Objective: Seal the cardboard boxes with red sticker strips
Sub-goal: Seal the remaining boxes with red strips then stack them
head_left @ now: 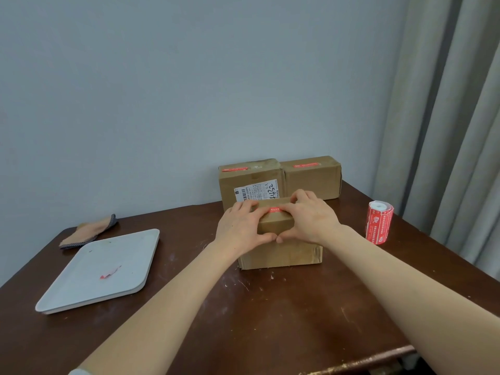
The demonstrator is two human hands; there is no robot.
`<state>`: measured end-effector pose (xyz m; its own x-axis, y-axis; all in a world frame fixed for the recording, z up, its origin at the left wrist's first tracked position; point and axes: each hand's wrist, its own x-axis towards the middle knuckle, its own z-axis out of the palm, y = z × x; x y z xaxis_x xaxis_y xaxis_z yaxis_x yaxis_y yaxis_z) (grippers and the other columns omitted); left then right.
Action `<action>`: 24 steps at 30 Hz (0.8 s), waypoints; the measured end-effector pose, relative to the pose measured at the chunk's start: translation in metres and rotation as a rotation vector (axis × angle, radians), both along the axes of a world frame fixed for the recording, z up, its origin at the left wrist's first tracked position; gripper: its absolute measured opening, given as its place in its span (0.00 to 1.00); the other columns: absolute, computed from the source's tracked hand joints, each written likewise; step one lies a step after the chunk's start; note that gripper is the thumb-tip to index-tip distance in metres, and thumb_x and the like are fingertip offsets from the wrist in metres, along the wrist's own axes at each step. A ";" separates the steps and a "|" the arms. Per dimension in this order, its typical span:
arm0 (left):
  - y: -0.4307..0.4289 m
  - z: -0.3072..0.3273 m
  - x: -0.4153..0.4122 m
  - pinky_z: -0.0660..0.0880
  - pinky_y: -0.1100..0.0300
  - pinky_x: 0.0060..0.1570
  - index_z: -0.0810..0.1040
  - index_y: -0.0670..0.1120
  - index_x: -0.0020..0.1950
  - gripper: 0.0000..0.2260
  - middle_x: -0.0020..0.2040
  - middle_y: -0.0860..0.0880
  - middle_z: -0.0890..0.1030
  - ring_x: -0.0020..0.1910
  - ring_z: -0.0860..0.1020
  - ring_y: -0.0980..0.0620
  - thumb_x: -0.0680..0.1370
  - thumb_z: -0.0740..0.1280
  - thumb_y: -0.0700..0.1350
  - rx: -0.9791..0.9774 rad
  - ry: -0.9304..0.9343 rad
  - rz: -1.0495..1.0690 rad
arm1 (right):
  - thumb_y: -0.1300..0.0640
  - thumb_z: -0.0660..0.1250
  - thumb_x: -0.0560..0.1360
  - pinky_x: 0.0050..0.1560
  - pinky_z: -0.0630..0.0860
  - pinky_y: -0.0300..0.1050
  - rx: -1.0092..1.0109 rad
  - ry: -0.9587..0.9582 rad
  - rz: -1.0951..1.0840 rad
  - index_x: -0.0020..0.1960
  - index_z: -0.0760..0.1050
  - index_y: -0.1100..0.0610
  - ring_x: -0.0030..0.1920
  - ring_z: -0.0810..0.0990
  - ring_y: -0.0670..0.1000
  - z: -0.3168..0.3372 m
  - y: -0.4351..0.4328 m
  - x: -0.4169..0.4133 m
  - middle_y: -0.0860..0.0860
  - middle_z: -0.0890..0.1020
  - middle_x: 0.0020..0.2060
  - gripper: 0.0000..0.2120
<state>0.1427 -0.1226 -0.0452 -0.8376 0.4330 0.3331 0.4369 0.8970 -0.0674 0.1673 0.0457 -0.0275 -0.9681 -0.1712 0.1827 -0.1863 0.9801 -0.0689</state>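
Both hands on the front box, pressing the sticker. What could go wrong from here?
1. Only the middle of the red sticker strip shows between the left hand and right hand; its ends are hidden, so it may set skewed or creased.
2. Both hands press the front box; it could slide back into the labelled box.
3. The sticker roll stands upright near the table edge; a sideways arm move could topple it.

White shipping label (255, 192), far left box (243, 180): handwritten "4432". Print on red sticker roll (378, 223) is illegible.
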 end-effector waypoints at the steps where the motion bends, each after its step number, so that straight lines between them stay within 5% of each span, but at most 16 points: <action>1: 0.000 0.000 0.001 0.64 0.54 0.67 0.61 0.55 0.74 0.33 0.73 0.51 0.63 0.70 0.63 0.49 0.73 0.62 0.66 0.003 -0.003 0.002 | 0.32 0.70 0.65 0.63 0.69 0.49 -0.013 0.000 -0.010 0.68 0.71 0.51 0.66 0.65 0.54 0.000 0.000 0.000 0.53 0.68 0.63 0.38; 9: -0.002 0.000 0.002 0.66 0.56 0.66 0.62 0.48 0.74 0.35 0.72 0.51 0.64 0.70 0.63 0.52 0.72 0.66 0.64 0.072 -0.033 0.011 | 0.32 0.73 0.62 0.59 0.72 0.48 -0.074 0.020 -0.079 0.67 0.71 0.55 0.63 0.69 0.54 -0.001 0.002 0.002 0.52 0.70 0.62 0.41; 14: 0.007 0.002 0.002 0.62 0.53 0.69 0.57 0.53 0.75 0.36 0.73 0.48 0.62 0.72 0.60 0.48 0.71 0.67 0.62 0.039 -0.018 -0.016 | 0.34 0.70 0.66 0.64 0.68 0.51 0.035 0.038 0.013 0.74 0.61 0.45 0.69 0.64 0.56 0.001 0.000 0.001 0.53 0.66 0.68 0.41; 24: 0.009 -0.002 -0.001 0.62 0.52 0.68 0.61 0.55 0.74 0.33 0.73 0.48 0.62 0.71 0.61 0.46 0.72 0.65 0.62 0.000 -0.050 0.019 | 0.33 0.69 0.67 0.68 0.63 0.52 0.037 -0.012 -0.019 0.73 0.62 0.41 0.71 0.62 0.57 -0.001 0.001 0.001 0.54 0.63 0.70 0.38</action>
